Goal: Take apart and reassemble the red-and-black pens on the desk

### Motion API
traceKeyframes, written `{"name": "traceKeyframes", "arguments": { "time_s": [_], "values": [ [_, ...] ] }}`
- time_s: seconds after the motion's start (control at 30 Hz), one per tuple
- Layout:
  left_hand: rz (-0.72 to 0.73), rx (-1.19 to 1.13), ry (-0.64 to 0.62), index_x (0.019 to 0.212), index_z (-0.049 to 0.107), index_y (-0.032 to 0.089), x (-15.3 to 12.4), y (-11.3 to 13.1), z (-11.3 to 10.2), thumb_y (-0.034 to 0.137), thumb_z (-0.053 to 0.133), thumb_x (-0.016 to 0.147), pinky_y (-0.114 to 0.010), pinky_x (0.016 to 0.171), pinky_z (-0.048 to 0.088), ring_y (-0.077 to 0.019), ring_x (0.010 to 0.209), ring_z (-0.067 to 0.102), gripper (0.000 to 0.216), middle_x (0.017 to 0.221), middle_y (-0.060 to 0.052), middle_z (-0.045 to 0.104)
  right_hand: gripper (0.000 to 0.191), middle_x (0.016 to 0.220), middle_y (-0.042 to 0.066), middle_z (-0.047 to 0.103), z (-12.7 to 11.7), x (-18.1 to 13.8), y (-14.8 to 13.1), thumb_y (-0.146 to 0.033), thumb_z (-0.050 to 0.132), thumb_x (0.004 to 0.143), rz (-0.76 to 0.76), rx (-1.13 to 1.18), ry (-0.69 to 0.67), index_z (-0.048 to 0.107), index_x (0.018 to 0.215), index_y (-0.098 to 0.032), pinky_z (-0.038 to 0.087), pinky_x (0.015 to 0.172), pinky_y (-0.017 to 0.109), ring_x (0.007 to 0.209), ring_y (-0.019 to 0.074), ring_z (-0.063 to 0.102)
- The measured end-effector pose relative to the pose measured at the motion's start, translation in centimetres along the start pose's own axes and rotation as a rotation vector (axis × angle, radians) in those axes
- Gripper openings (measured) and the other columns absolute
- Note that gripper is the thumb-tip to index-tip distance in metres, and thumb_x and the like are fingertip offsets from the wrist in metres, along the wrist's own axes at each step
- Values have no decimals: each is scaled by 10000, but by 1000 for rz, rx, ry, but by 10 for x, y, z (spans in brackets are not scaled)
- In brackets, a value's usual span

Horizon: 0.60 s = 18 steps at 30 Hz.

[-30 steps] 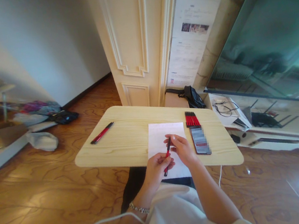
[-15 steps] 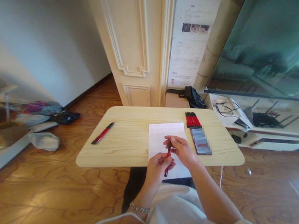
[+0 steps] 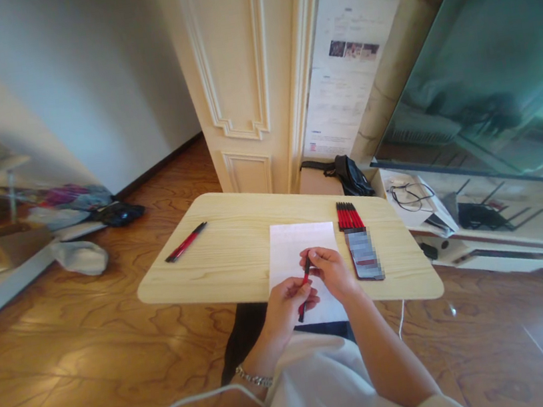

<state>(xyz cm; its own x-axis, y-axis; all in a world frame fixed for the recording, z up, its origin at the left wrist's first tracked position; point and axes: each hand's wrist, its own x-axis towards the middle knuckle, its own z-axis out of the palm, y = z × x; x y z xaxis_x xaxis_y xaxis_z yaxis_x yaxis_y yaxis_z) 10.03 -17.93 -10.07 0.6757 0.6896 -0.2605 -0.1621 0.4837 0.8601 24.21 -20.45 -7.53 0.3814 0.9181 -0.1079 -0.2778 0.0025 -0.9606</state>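
Observation:
Both my hands hold one red and black pen [image 3: 305, 285] over a white sheet of paper [image 3: 299, 247] on a light wooden table [image 3: 237, 248]. My left hand [image 3: 286, 306] grips the pen's lower, red part. My right hand [image 3: 328, 269] pinches its upper black end. To the right of the paper lie a row of several red and black pens [image 3: 349, 215] and a flat dark box [image 3: 364, 255]. A single red pen [image 3: 186, 241] lies on the table's left side.
A cream panelled pillar [image 3: 244, 79] stands behind the table. A black bag [image 3: 351, 177] sits by it. At right is a low unit with cables [image 3: 409, 194] under a large glass pane. Clothes and a shelf [image 3: 15, 246] lie on the wooden floor at left.
My right hand has slid slightly down toward my left along the pen. Otherwise nothing has visibly moved.

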Motion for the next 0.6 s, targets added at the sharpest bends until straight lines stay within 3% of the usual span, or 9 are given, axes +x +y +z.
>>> {"name": "traceKeyframes", "arguments": {
  "time_s": [0.23,0.43,0.6],
  "values": [
    [63,62,72,834,645,122,2,-5,2,366,727,688,-276,637,516,-172,641,661,296,714,-74,688,287,545,-30,534,6,3,6,-411,718,676,-123,-139,165,560,630,-176,325,507,233,507,91,426],
    [14,34,26,898,647,122,0,1,1,394,708,705,-308,659,528,-192,668,672,339,784,-98,698,328,821,58,658,5,-1,0,-478,588,772,-19,-24,16,657,917,-192,403,587,262,716,155,571],
    [54,66,55,846,642,130,2,-4,2,376,725,690,-270,634,513,-177,647,665,303,716,-69,689,264,604,-6,588,7,2,6,-401,722,667,-59,-64,152,580,641,-179,339,507,236,533,102,469]
  ]
}}
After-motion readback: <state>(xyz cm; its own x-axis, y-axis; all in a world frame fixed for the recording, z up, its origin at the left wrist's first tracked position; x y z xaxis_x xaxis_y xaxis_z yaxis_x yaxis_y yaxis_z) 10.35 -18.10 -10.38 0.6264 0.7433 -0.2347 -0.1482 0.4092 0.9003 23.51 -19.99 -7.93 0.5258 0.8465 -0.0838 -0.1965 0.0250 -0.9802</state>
